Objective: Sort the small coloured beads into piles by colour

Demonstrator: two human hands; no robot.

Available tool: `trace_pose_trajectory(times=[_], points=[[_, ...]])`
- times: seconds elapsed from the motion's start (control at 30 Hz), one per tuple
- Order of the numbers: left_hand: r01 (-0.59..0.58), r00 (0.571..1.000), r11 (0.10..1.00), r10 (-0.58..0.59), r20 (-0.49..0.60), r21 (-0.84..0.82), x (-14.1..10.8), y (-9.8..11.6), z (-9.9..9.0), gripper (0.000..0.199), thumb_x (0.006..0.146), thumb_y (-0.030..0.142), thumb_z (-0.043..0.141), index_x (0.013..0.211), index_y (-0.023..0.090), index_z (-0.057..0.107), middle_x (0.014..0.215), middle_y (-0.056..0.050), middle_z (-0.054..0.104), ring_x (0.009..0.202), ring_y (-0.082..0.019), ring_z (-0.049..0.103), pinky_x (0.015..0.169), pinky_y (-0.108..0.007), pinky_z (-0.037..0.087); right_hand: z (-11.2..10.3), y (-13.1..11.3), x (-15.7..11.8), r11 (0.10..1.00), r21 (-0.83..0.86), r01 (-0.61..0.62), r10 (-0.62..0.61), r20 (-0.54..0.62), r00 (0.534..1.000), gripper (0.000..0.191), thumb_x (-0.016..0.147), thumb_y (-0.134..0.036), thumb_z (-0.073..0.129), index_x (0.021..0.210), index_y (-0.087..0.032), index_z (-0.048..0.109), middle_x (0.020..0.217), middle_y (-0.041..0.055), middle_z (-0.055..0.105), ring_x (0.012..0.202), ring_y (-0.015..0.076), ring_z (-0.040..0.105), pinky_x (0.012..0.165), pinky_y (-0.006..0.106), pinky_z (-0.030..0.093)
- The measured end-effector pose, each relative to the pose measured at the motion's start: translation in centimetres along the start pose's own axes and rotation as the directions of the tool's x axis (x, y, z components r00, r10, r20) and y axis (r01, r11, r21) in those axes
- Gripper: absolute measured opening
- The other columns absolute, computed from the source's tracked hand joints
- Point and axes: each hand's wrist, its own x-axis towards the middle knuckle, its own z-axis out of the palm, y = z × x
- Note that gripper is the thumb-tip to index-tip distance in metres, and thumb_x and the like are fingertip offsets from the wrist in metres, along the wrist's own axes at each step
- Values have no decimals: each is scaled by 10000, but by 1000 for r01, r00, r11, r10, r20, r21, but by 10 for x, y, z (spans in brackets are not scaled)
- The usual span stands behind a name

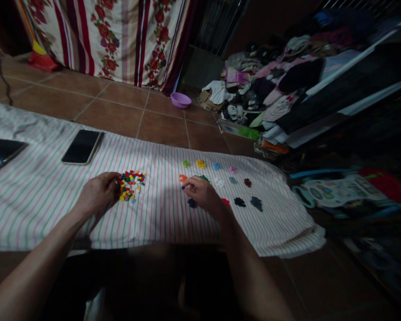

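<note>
A mixed pile of small coloured pieces (131,186) lies on a striped cloth (160,223). At the pile's left edge is my left hand (98,191), its fingers curled together; whatever they hold is hidden. My right hand (202,191) pinches a small dark blue piece (183,187) just above a dark blue heap (191,203). Around this hand lie single-colour heaps: orange (182,178), green (204,177), white (220,183) and red (225,202), the red partly covered by my wrist. Farther right are black (239,202), dark grey-blue (256,203) and brown (247,183) heaps.
Light green (186,163), yellow (201,164), light blue (217,166) and pink (233,169) heaps form the back row. Two phones, one a black-screened phone (82,146), rest at the left. Beyond are a purple basin (181,100) and piled clothes (267,84).
</note>
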Motion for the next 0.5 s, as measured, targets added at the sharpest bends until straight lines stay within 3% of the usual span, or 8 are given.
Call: trace_pose_trajectory(times=[0.2, 0.5], points=[[7, 1000, 1000, -7, -16, 8, 0, 1, 2, 412, 856, 370, 363, 1087, 208, 662, 1016, -82, 709, 879, -233, 661, 823, -349, 497, -22, 25, -20, 991, -23, -130, 132, 142, 981, 174, 787, -149, 548, 866, -182, 699, 826, 18, 672, 748, 128, 608, 704, 243, 445], [1, 998, 1000, 0, -58, 20, 2, 2, 4, 354, 845, 352, 393, 1027, 239, 676, 999, -73, 714, 892, -236, 654, 844, -377, 501, -19, 23, -26, 994, -13, -107, 107, 209, 972, 205, 781, -120, 532, 850, -189, 712, 837, 19, 706, 809, 148, 639, 746, 250, 463]])
